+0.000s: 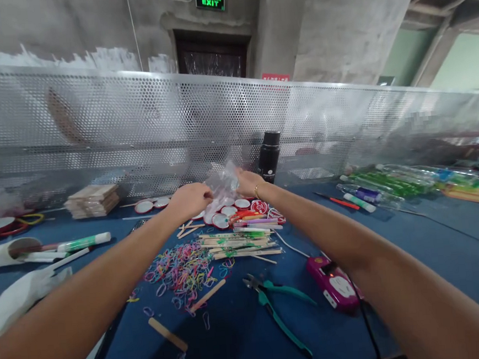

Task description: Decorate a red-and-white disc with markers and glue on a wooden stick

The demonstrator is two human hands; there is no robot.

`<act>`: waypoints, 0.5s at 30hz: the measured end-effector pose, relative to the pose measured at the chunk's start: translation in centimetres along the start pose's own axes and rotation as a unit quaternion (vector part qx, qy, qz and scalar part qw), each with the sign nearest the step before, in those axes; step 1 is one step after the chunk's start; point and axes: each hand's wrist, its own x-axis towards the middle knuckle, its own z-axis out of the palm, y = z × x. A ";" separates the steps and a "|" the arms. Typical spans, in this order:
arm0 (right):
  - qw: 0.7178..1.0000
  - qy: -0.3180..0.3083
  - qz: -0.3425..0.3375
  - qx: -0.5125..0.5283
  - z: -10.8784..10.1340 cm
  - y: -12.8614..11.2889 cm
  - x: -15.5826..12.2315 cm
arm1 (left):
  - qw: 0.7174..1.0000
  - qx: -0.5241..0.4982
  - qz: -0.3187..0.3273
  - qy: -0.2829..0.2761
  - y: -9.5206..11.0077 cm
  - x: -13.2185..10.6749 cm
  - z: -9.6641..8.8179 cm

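Observation:
Both my arms reach forward over the blue table to a clear plastic bag [224,182]. My left hand [189,199] has its fingers curled at the bag's left side. Fingers closed, my right hand [247,183] grips the bag's upper right edge. Under the bag lie round red-and-white discs [221,218] and several coloured pens [257,220]. Nearer to me are wrapped wooden sticks [240,244] and a heap of small coloured rubber bands [184,269]. The bag's contents are too blurred to make out.
Teal-handled pliers [274,304] and a purple power strip [334,285] lie in front. A black bottle [270,156] stands behind my right hand. Wooden stick bundles [92,202] sit at left, green plastic packets [405,183] at right. A perforated metal screen [227,125] bounds the table's back.

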 end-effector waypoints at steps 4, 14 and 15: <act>0.986 -0.041 0.000 -0.163 0.2 0.7 -6.2 | 0.998 0.044 -0.053 0.011 -0.9 2.3 1.6; 0.831 -0.217 -0.128 -0.496 1.2 1.2 -11.8 | 0.981 -0.027 -0.176 0.071 0.5 12.1 7.1; 0.832 -0.226 -0.120 -0.492 0.6 0.9 -11.3 | 0.977 -0.025 -0.198 0.075 1.2 13.2 7.4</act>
